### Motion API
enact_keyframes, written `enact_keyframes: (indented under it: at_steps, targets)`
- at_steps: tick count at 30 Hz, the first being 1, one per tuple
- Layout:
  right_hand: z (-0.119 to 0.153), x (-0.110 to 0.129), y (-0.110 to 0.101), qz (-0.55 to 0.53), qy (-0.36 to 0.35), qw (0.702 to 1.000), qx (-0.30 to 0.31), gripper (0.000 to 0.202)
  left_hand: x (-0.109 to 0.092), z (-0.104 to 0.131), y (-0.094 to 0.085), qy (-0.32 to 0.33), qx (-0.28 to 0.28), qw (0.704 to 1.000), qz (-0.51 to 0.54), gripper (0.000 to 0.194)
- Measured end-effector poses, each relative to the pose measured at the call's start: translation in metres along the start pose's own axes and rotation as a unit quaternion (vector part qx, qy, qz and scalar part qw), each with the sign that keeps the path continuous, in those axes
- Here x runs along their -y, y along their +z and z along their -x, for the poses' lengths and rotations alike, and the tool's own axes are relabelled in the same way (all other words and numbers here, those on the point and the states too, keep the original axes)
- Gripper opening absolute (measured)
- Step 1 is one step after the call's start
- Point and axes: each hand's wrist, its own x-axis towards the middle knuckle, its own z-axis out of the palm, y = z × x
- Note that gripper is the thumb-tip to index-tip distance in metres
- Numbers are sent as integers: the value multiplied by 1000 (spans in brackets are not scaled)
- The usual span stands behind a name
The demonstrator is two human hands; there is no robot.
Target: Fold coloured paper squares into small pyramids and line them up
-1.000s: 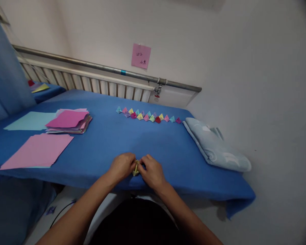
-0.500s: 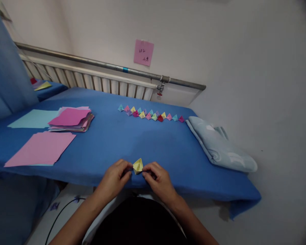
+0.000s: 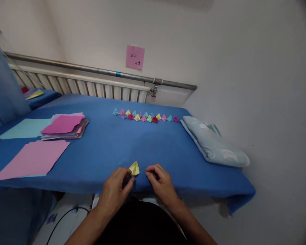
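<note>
**Inspector:** Start with the item in hand.

**Assistant:** A small yellow folded paper piece [image 3: 134,168] stands on the near edge of the blue-covered table [image 3: 112,146], roughly at its middle. The left hand [image 3: 114,190] has its fingertips closed on the piece's lower left corner. The right hand [image 3: 160,182] sits just to the right of it, fingers curled loosely and gripping nothing; a small gap separates it from the paper.

**Inspector:** Is the left grip firm?

**Assistant:** Thumb and forefinger meet at the corner. The contact is small in the view, so it looks like a pinch, but I cannot vouch for its firmness.

**Inspector:** Surroundings?

**Assistant:** At the far side of the table lies a row of coloured folded pieces [image 3: 145,116]. To the right rests a folded pale blue cloth [image 3: 214,144]. On the left, a pink sheet [image 3: 33,158] lies near, a stack of mixed coloured sheets [image 3: 65,126] farther back, and a light blue sheet [image 3: 22,128] beside that stack. A radiator [image 3: 91,89] runs along the far wall, with a pink note [image 3: 135,57] stuck above it.
</note>
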Motion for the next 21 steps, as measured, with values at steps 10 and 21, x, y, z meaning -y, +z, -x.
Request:
enact_keyframes:
  at_steps: [10,21]
  targets:
    - [-1,-3,0,14,-26,1000,-4,16,-8,-7,7,41,6,998,-41,13]
    - [-6,-2,-2,34,-2,999,15,21,10,-38,-27,-20,-71,997,-8,16]
